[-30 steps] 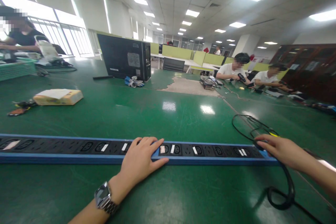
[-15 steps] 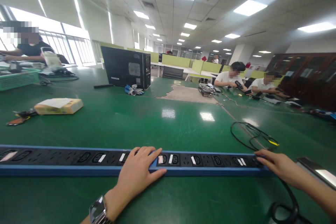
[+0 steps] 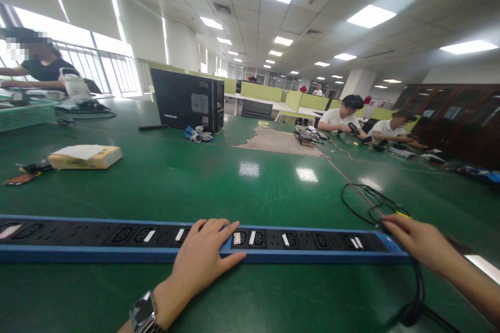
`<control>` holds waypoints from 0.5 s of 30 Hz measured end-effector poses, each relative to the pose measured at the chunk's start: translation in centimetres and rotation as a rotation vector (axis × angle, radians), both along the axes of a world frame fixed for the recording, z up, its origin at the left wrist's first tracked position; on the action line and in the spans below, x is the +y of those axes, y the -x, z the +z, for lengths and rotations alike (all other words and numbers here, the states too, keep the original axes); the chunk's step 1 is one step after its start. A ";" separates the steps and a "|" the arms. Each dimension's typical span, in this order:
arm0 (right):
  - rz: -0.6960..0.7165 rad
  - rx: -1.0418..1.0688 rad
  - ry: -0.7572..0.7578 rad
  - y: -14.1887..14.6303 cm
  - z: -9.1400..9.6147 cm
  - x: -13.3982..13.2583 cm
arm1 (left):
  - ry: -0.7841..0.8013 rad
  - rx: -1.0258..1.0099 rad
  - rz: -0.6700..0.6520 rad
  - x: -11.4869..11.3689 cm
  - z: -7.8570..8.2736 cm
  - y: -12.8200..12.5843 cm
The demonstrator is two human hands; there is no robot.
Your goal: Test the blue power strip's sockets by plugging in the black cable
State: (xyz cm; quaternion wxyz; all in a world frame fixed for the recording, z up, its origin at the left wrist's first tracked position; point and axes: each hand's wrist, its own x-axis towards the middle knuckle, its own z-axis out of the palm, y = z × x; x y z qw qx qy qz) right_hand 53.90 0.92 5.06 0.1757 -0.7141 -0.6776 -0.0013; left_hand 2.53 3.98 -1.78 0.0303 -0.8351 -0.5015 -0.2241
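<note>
— What sits closest to the person?

— A wristwatch [image 3: 142, 315] on the left arm. Just past it, the left hand [image 3: 203, 260] lies palm down across the power strip [image 3: 97, 242], fingers spread loosely and thumb along its front edge. It presses flat rather than gripping.

— And the other hand?

— The right hand [image 3: 414, 239] reaches in with its fingers nearly straight and the tips on the strip's right end. It is closed round nothing that I can see.

— Describe the strip.

— It is long and thin, with a blue casing, a black top face, a row of sockets and small white labels between them. It lies flat on the green table [image 3: 250, 187], near the person's edge.

— Which way does it run?

— Its long axis goes left to right across the view, sockets facing up. The left end runs out of sight. A thick black cable [image 3: 416, 291] leaves the right end and curls back towards the person.

— Farther off?

— A loop of thin wire [image 3: 367, 200], a yellow box [image 3: 84, 157], then a black computer case [image 3: 187, 100]. Other people sit at the far sides.
</note>
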 end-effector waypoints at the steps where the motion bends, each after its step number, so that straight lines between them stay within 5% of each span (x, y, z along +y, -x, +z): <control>1: -0.091 -0.009 -0.092 -0.3 1.8 -0.1 | -0.004 -0.004 -0.005 0.0 0.0 0.0; 3: -0.191 -0.063 -0.175 -1.3 4.8 -0.2 | -0.007 -0.007 -0.012 0.1 0.0 0.1; 5: -0.129 -0.087 -0.077 -2.7 5.7 -0.2 | -0.006 -0.005 -0.012 0.1 0.0 0.1; 10: -0.035 -0.060 0.135 -5.9 -0.4 -1.2 | -0.004 -0.004 -0.014 0.2 0.0 0.2; 12: -0.054 -0.040 0.082 -6.7 -2.9 -1.7 | -0.006 0.000 -0.009 0.1 0.0 0.1; 15: -0.088 -0.055 -0.048 -7.4 -4.3 -2.0 | -0.006 0.014 -0.003 0.1 0.0 0.1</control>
